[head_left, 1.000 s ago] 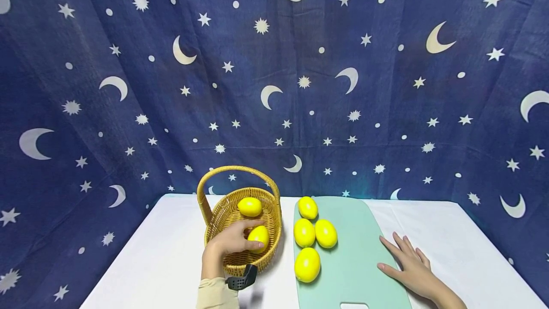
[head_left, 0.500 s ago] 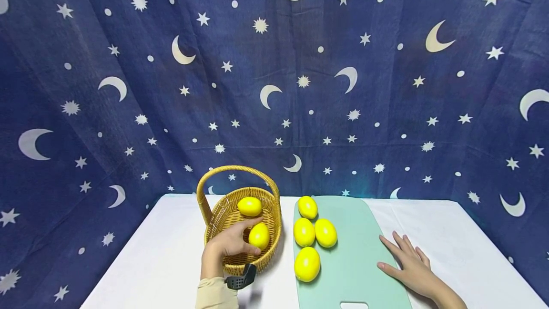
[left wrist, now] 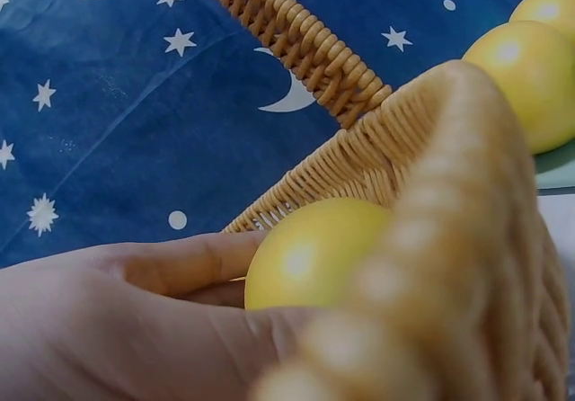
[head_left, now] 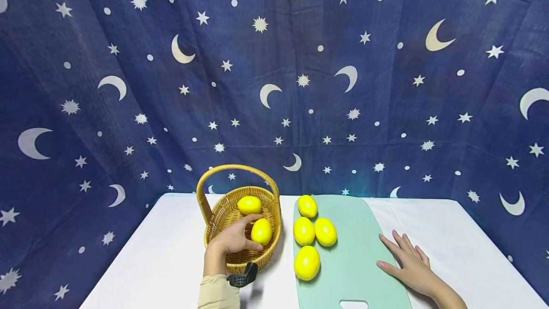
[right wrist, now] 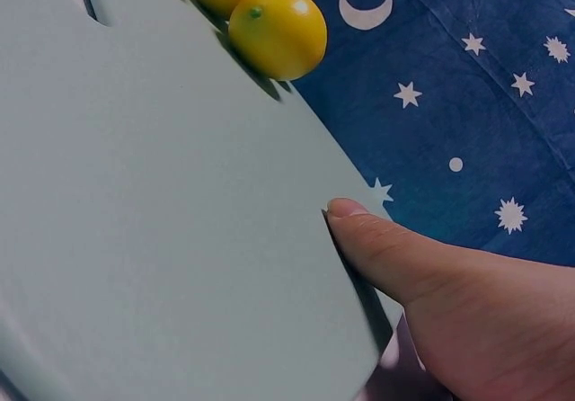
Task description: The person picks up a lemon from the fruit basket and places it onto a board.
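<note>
A yellow lemon (head_left: 262, 231) sits between the thumb and fingers of my left hand (head_left: 233, 238), which reaches into a wicker basket (head_left: 276, 244) and grips it. In the left wrist view, the basket's rim hides part of this lemon (left wrist: 310, 248) and of the thumb. Another lemon (head_left: 249, 205) lies farther back in the basket. My right hand (head_left: 409, 268) rests spread at the right edge of a pale green cutting board (head_left: 356, 237), holding nothing. In the right wrist view, its thumb (right wrist: 377, 244) lies on the board's edge.
Several lemons (head_left: 307, 263) lie along the board's left side, just right of the basket. The basket's tall handle (head_left: 238, 168) arches over it. A white cloth (head_left: 150, 256) covers the table, and a blue star-patterned curtain (head_left: 240, 61) hangs behind.
The lemon at my left hand has shifted slightly back and to the right, and the left fingers and thumb have moved around it. My right hand has stayed in place.
</note>
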`<state>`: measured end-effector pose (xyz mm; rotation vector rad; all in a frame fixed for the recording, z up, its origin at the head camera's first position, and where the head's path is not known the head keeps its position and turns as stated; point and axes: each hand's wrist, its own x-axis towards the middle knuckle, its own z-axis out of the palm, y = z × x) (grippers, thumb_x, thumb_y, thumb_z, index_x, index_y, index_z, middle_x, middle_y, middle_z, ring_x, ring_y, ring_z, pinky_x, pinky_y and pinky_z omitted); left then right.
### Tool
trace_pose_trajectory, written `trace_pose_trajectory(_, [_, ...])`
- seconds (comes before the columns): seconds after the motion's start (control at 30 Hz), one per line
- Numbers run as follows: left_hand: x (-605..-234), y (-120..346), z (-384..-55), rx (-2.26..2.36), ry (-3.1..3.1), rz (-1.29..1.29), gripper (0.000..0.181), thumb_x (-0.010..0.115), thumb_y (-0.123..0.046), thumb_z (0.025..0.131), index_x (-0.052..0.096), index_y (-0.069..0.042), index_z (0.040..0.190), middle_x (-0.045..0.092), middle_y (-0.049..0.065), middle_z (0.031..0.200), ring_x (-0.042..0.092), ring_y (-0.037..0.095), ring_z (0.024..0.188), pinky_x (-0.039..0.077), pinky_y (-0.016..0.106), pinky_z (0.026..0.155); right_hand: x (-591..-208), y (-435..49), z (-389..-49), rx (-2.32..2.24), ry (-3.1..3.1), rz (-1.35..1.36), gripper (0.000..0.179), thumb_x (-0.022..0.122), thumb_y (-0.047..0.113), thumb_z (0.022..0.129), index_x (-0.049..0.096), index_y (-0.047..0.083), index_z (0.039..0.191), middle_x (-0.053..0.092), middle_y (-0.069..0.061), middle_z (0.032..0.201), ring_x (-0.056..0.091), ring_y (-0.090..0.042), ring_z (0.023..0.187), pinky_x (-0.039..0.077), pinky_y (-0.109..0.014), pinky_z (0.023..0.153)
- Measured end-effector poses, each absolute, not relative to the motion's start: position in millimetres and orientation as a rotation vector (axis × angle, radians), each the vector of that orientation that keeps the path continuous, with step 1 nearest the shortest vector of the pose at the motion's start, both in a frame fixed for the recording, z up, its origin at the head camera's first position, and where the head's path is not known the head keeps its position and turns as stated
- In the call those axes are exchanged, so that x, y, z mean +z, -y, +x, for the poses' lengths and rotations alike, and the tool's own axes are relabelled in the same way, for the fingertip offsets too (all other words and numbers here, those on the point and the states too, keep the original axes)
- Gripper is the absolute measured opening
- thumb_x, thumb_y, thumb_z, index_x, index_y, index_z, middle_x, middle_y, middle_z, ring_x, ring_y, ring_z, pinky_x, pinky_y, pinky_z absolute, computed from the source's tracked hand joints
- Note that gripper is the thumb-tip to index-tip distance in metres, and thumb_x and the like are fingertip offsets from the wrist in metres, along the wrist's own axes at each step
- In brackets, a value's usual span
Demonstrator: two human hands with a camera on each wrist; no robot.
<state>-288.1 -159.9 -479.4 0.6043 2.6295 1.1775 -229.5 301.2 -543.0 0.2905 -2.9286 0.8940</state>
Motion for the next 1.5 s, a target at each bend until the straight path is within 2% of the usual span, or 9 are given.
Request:
trace_pose_trajectory(0.3, [-482, 161, -292, 1.194, -2.621, 0.659, 0.076, 0.080, -0.007, 0.070, 0.046, -0.008, 0.138, 0.054, 0.016, 0.131, 0.052, 0.035, 0.119, 0.042, 0.051, 0.099, -543, -301, -231, 0.877, 2.950, 0.261, 0.075, 0.066, 0.048, 0.082, 0.044, 0.007, 0.140, 0.020, -0.038, 0.147, 0.009, -0.057, 0.136, 0.005, -0.072, 0.099])
trace_pose_trajectory(0.53, [-479, 159, -289, 1.157, -2.658, 0.636, 0.075, 0.079, -0.007, 0.069, 0.047, -0.010, 0.137, 0.055, 0.015, 0.129, 0.054, 0.034, 0.115, 0.043, 0.051, 0.097, -543, -301, -231, 0.893, 2.942, 0.269, 0.075, 0.066, 0.049, 0.081, 0.043, 0.007, 0.140, 0.019, -0.037, 0.147, 0.007, -0.057, 0.137, 0.004, -0.072, 0.099])
trace_pose_trajectory(0.77, [-474, 155, -289, 1.159, -2.666, 0.659, 0.076, 0.079, -0.007, 0.067, 0.048, -0.009, 0.136, 0.055, 0.014, 0.131, 0.053, 0.034, 0.119, 0.043, 0.051, 0.099, -542, -302, -231, 0.883, 2.925, 0.282, 0.074, 0.066, 0.048, 0.082, 0.044, 0.008, 0.140, 0.020, -0.037, 0.147, 0.009, -0.057, 0.136, 0.005, -0.072, 0.099])
trace_pose_trajectory(0.93, [-461, 154, -283, 1.174, -2.666, 0.723, 0.077, 0.079, -0.003, 0.065, 0.049, -0.005, 0.135, 0.055, 0.015, 0.132, 0.054, 0.037, 0.119, 0.042, 0.054, 0.100, -543, -301, -231, 0.872, 2.913, 0.298, 0.072, 0.066, 0.047, 0.082, 0.045, 0.009, 0.140, 0.022, -0.036, 0.147, 0.011, -0.057, 0.136, 0.007, -0.071, 0.098])
trace_pose_trajectory(1.2, [-431, 158, -266, 1.144, -2.736, 0.719, 0.074, 0.082, -0.004, 0.064, 0.053, -0.012, 0.132, 0.060, 0.010, 0.124, 0.057, 0.031, 0.114, 0.045, 0.050, 0.096, -543, -300, -230, 0.882, 2.918, 0.282, 0.073, 0.066, 0.048, 0.081, 0.045, 0.010, 0.140, 0.021, -0.036, 0.148, 0.010, -0.057, 0.136, 0.006, -0.071, 0.099])
trace_pose_trajectory(1.5, [-410, 138, -243, 1.067, -2.730, 0.784, 0.077, 0.083, -0.003, 0.062, 0.054, -0.015, 0.132, 0.059, 0.000, 0.128, 0.056, 0.025, 0.115, 0.046, 0.047, 0.099, -544, -301, -231, 0.886, 2.933, 0.266, 0.074, 0.066, 0.050, 0.081, 0.044, 0.009, 0.139, 0.020, -0.035, 0.148, 0.009, -0.057, 0.136, 0.005, -0.071, 0.100])
